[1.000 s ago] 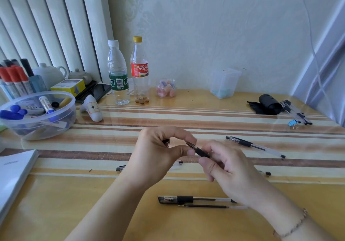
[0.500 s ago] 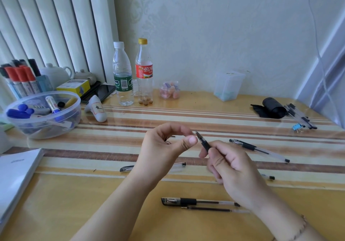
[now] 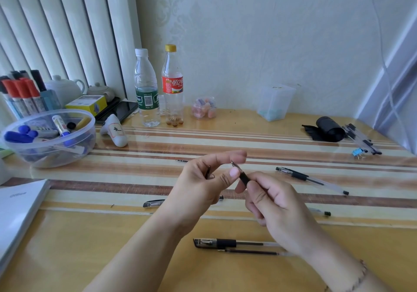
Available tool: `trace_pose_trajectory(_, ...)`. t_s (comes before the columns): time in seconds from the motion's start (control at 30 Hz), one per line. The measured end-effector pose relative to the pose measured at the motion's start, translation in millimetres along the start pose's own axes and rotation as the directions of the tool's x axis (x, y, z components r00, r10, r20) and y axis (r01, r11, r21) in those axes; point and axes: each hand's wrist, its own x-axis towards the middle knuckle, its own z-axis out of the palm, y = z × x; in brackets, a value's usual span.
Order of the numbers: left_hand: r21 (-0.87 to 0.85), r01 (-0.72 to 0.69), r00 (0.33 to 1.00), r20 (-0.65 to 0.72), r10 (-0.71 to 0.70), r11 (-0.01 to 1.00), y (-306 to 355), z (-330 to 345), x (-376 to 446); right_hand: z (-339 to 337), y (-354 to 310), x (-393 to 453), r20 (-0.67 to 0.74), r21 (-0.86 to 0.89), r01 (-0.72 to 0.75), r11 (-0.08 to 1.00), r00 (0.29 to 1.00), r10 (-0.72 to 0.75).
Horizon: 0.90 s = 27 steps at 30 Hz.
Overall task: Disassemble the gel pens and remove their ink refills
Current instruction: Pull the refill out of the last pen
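My worry is the small front piece: if my left hand [image 3: 203, 178] twists the metal tip [image 3: 234, 166] off too briskly, I judge that it could spring free and roll among the other pens on the bench [image 3: 67, 246], or the refill could slide out unguarded and smear ink on my fingers. The cause would be a slack pinch at the tip or a pull that is not in line with the barrel. My right hand [image 3: 277, 203] is curled round the gel pen [image 3: 244, 178], holding it by its black grip with the point angled up and to the left. My left hand pinches at the tip between thumb and forefinger, and something small and dark sits tucked in its palm; I cannot tell what it is. The pen is held above the striped middle of the bench, between the two hands, touching both. Nearer to me, a capped pen [image 3: 225, 243] lies flat with a loose refill [image 3: 250, 252] just beside it, which I read as one pen already done. Another pen [image 3: 311, 180] lies to the right, well apart from my hands, and one more [image 3: 153, 203] is partly hidden behind my left wrist.
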Motion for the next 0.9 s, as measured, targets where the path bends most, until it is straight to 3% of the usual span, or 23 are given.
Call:
trace_pose_trajectory(0.2, -0.070, 0.009, 0.997, -0.074, -0.015, 0.998, 0.9, 2.6, 0.0, 1.0, -1.0, 0.1, 0.004, 0.011, 0.000, 1.000, 1.000, 0.000)
trace_pose_trajectory(0.37, -0.065, -0.001, 1.000, -0.008, 0.000, 0.998, 2.2, 0.2, -1.4, -0.5, -0.6, 0.3, -0.005, 0.004, 0.009, 1.000, 1.000, -0.009)
trace_pose_trajectory(0.5, -0.050, -0.002, 0.996, -0.087, -0.002, 0.999, 0.0, 2.1, 0.6, -0.6, -0.2, -0.1, 0.009, 0.002, 0.003, 1.000, 1.000, -0.003)
trace_pose_trajectory(0.67, -0.081, -0.010, 1.000, -0.007, 0.009, 0.997, -2.2, 1.6, -1.5, -0.7, -0.1, 0.0, -0.006, 0.002, 0.006, 1.000, 1.000, -0.006)
trace_pose_trajectory(0.8, -0.117, -0.015, 0.996, -0.086, 0.005, 0.993, -3.0, 8.2, -1.0, 1.2, -0.9, -0.5, -0.010, -0.010, 0.005, 1.000, 1.000, -0.005)
trace_pose_trajectory(0.9, -0.159, -0.015, 0.999, -0.047, 0.007, 0.987, -5.5, 7.8, -0.9, 0.5, -3.6, -1.3, 0.028, 0.110, -0.033, 0.993, 0.999, 0.030)
